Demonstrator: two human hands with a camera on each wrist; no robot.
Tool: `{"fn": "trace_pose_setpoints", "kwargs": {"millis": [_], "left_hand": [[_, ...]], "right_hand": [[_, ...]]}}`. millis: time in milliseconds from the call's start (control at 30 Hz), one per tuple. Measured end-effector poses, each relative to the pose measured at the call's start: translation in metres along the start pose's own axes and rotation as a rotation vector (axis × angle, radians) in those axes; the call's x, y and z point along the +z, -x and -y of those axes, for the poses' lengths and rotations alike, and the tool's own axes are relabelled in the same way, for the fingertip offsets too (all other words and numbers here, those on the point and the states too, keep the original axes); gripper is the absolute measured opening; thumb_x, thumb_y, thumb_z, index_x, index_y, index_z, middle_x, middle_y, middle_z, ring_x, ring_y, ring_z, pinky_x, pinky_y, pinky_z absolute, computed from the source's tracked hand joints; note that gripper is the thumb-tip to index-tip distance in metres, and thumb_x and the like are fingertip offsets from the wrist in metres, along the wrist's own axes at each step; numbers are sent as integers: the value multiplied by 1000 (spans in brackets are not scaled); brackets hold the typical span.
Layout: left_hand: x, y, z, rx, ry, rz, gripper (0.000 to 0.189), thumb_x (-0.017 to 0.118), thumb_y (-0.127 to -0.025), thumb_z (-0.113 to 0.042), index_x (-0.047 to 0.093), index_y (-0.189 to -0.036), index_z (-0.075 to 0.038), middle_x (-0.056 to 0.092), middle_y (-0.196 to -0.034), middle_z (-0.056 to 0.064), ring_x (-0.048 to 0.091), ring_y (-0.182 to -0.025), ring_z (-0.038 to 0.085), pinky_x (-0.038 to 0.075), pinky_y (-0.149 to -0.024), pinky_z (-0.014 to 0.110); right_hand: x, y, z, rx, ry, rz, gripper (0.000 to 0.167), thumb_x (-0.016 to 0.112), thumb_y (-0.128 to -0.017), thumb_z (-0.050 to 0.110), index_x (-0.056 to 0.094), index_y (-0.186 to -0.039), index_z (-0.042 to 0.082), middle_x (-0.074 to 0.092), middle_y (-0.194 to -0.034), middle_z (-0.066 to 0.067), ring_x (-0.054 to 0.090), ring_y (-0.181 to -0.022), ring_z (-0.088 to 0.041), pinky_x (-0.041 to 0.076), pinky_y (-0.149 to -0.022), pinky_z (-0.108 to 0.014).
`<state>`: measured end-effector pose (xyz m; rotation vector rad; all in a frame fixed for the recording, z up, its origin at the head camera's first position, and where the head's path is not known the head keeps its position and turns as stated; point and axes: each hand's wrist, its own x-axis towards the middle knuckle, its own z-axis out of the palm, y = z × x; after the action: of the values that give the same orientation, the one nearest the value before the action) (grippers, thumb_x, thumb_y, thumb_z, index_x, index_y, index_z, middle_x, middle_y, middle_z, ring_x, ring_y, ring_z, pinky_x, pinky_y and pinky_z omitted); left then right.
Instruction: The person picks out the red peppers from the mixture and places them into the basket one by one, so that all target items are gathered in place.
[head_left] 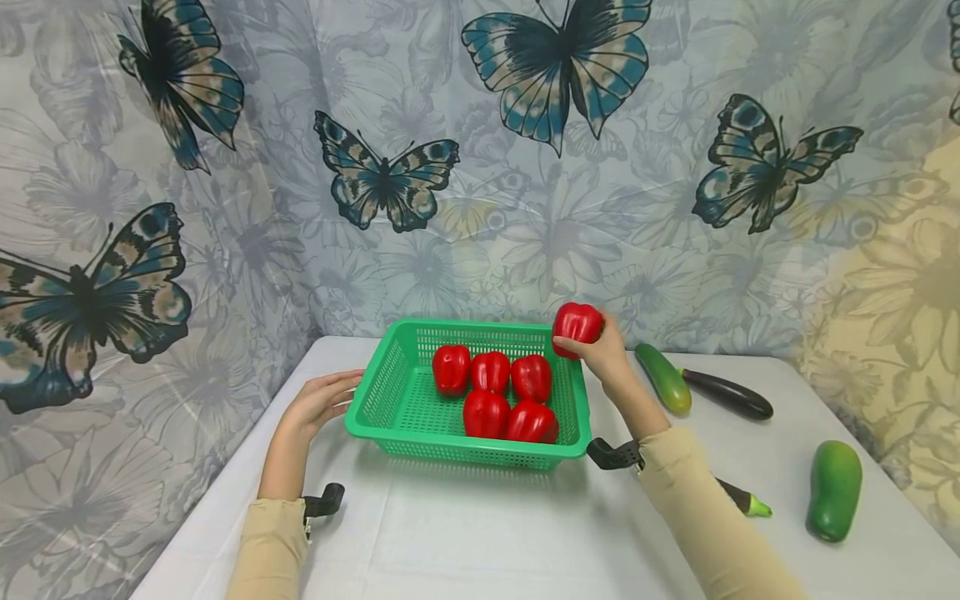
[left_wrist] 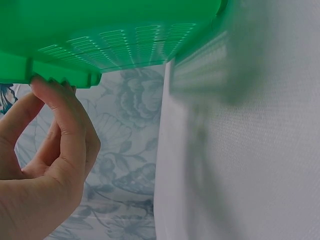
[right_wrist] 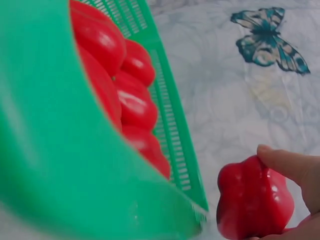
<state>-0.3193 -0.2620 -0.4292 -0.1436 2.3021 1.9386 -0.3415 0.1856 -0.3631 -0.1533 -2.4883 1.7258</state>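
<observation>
My right hand [head_left: 606, 348] grips a red bell pepper [head_left: 576, 327] above the back right corner of a green plastic basket [head_left: 457, 447]. In the right wrist view, the thumb lies along the top of the held bell pepper [right_wrist: 254, 199], beside the basket wall [right_wrist: 75, 190]. Inside the basket, several red bell peppers [head_left: 491, 372] sit together towards the right, with bare floor at its left. My left hand [head_left: 324, 402] is at the basket's left rim; in the left wrist view, bent fingers [left_wrist: 70, 120] touch the rim from outside.
Right of the basket lie a green cucumber-like vegetable [head_left: 664, 379], a dark eggplant [head_left: 727, 394] and a thick green vegetable [head_left: 834, 492]. Another eggplant [head_left: 742, 497] is partly hidden by the right sleeve. A butterfly-print cloth [head_left: 480, 250] hangs behind the white table [head_left: 465, 533].
</observation>
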Motion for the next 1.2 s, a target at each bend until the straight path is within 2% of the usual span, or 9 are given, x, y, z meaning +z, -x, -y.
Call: {"fn": "trace_pose_setpoints", "kwargs": {"millis": [100,233,400,567,767,1033,1200], "left_hand": [[0,0,0,5,-13,3,61,67,-93,-36,50,-141,-2,57,-137,6,64,-102,6,53,-89,26],[0,0,-1,2,-13,8,60,66,-93,-36,50,-141,-2,56,-138,6,64,-103,6,52,-91,27],[0,4,-2,0,-10,17,59,65,-95,-35,50,-142,-2,57,-136,4,63,-103,5,51,-94,29],[0,7,-5,-3,-10,32,59,63,-96,-35,48,-143,-2,54,-140,7,63,-104,5,49,-101,34],[0,5,-4,-3,1,32,59,65,-95,-34,49,-142,-2,58,-132,0,64,-101,3,52,-93,27],[1,3,-4,-3,3,30,59,65,-95,-32,49,-142,-1,55,-137,6,64,-101,3,53,-91,26],[1,2,-4,1,8,26,58,65,-95,-32,49,-141,0,60,-129,1,64,-100,4,53,-90,26]], "right_hand": [[7,1,4,-8,-11,24,96,73,-86,23,10,-155,3,29,-154,-22,33,-140,-39,39,-111,-52],[16,2,8,-18,-26,63,90,73,-86,24,16,-153,3,34,-151,-20,37,-137,-38,42,-109,-51],[29,6,18,-23,-31,102,90,73,-87,25,16,-154,3,36,-150,-20,40,-136,-37,43,-108,-50],[44,10,29,-51,-3,133,93,75,-85,26,16,-154,3,40,-148,-21,44,-134,-38,43,-107,-51],[62,17,35,-48,15,166,99,77,-83,31,14,-155,5,39,-148,-19,44,-134,-36,43,-108,-52],[86,25,37,-69,32,224,88,77,-83,32,25,-150,5,48,-140,-15,51,-126,-33,48,-103,-48],[98,29,39,-63,55,246,89,78,-82,35,28,-149,5,50,-139,-15,52,-125,-32,49,-101,-47]]}}
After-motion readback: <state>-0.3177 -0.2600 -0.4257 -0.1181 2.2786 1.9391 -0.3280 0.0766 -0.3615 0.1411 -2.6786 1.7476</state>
